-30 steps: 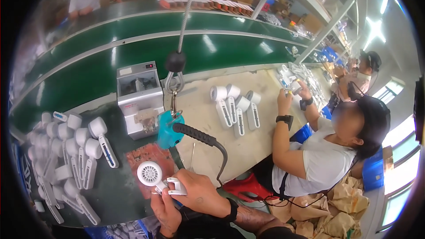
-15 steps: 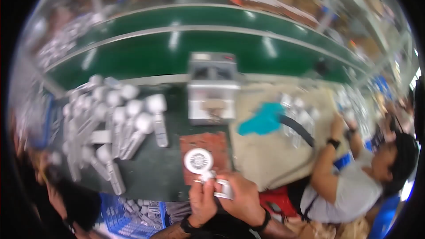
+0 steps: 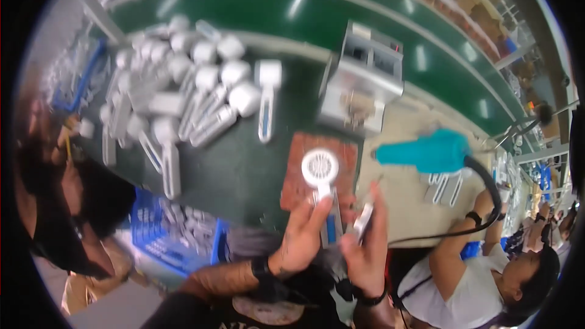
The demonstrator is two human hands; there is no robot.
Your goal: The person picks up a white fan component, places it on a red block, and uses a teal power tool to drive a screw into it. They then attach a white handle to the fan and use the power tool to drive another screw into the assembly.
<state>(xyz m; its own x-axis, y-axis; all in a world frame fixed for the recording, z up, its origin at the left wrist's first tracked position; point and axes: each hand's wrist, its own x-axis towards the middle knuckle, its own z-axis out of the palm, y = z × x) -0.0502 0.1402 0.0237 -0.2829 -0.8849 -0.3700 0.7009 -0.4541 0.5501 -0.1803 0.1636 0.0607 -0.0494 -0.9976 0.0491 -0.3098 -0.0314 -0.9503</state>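
1. Far left: a heap of white plastic handhelds with round heads and long handles (image 3: pixel 189 88), lying every which way on the dark green surface (image 3: pixel 225 170). Neither hand is near it.
2. Left hand (image 3: pixel 304 234): grip is narrow, thumb and fingers pinched on the neck/handle of the white plastic fan with a round slotted grille (image 3: pixel 320 169).
3. The fan itself: head over the brick-red square mat (image 3: pixel 346 167) (can't tell if it's touching). Long axis runs pretty much straight away from the person, handle end toward the body, blue strip showing in it.
4. Right hand (image 3: pixel 370 259): grip is fairly narrow too, with a slim white plastic piece (image 3: pixel 364 220) between thumb and fingers. It's just right of the fan's handle, tilted, apart from it. Left hand's clearly the nearer one, since it's actually on the fan.
5. Further right: teal power driver with a black cable (image 3: pixel 426 149), beyond the right hand.
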